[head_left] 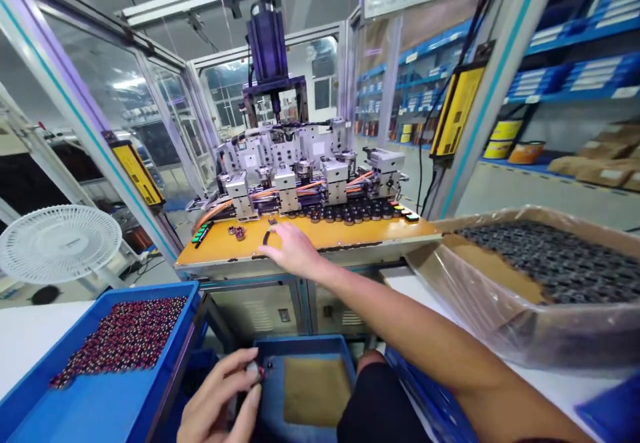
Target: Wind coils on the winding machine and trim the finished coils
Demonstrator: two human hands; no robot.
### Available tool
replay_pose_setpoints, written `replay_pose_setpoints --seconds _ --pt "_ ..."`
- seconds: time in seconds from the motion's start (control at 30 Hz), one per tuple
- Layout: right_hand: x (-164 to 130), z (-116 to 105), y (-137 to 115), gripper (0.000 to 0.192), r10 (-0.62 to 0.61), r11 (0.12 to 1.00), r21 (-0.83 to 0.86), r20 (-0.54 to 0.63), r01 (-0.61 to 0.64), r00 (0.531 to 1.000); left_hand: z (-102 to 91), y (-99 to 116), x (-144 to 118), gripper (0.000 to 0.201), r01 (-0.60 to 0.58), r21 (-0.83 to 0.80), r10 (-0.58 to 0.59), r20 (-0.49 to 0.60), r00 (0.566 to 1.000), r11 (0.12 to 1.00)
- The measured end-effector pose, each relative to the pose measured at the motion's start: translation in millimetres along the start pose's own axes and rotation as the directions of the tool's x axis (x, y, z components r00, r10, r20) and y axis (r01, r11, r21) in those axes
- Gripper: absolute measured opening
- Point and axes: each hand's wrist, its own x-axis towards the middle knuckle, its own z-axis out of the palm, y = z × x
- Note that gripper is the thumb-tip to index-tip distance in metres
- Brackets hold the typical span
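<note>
In the lower middle, my left hand [220, 396] pinches a small round part with copper and red bits [257, 371] between thumb and fingers, above a blue tray. My right hand [293, 251] reaches over the orange worktop [210, 251] at the machine's front. A dark curved piece [267, 236] spans from its thumb to its index finger; the kind of piece is unclear. A few small wound copper-coloured parts [240, 233] lie left of this hand. Just beyond its fingertips is another small part [273, 221]. Black round parts [350, 214] stand in rows to the right.
Behind the worktop stands a machine with several metal heads [287, 190]. A blue tray of wound parts [170, 343] is at left, near a white fan [60, 243]. At right, a plastic-lined box [450, 343] holds dark parts. Below is a blue tray with cardboard [317, 390].
</note>
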Motion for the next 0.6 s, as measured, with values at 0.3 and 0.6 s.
replay_pose_setpoints --seconds 0.3,0.6 --pt "56 49 40 0.032 0.042 0.983 -0.185 0.103 -0.023 0.994 -16.5 5 8 0.014 0.143 -0.056 -0.144 -0.015 0.989 0.988" --pt "-50 1 78 0.043 -0.257 0.957 -0.088 0.172 0.275 0.951 -22.2 7 4 0.018 0.234 -0.146 -0.241 -0.033 0.970 0.961"
